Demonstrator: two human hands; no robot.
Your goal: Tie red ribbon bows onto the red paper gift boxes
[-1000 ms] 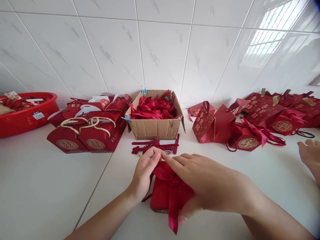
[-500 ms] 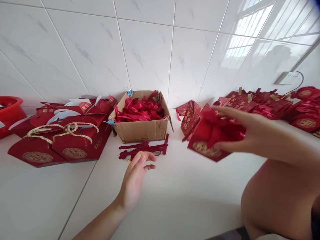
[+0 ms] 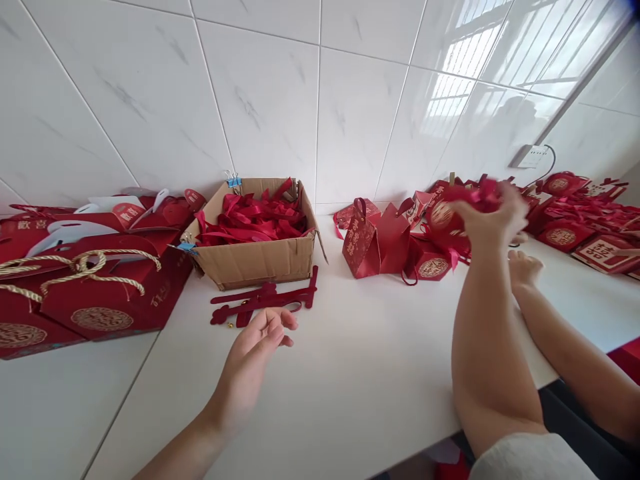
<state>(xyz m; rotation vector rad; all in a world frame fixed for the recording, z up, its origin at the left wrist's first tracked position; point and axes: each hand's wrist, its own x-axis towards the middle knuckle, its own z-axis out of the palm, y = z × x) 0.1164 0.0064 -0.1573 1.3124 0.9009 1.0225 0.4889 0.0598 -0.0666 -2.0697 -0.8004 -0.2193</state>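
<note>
My left hand (image 3: 257,350) hovers above the white table with nothing in it, its fingers loosely bent and apart. Just beyond its fingertips lie several dark red felt strips (image 3: 273,299) and a small gold bell (image 3: 231,325). At the right, my right hand (image 3: 493,217) is stretched far out, blurred, holding a red gift box (image 3: 443,213) with a round gold emblem by its top. Some of its fingers are hidden from me. In front of the box, a finished-looking red box (image 3: 433,267) and an upright red paper box (image 3: 360,247) stand on the table.
A cardboard box (image 3: 257,263) of red ribbons stands against the tiled wall. Large red boxes with gold rope handles (image 3: 103,293) stand at left. Many small red boxes (image 3: 560,237) crowd the right back. A co-worker's hand (image 3: 524,268) rests beside my right arm.
My right hand has carried the red gift box farther back and right. The view has turned right, bringing a co-worker's arm into sight. My left hand stays near the felt strips.
</note>
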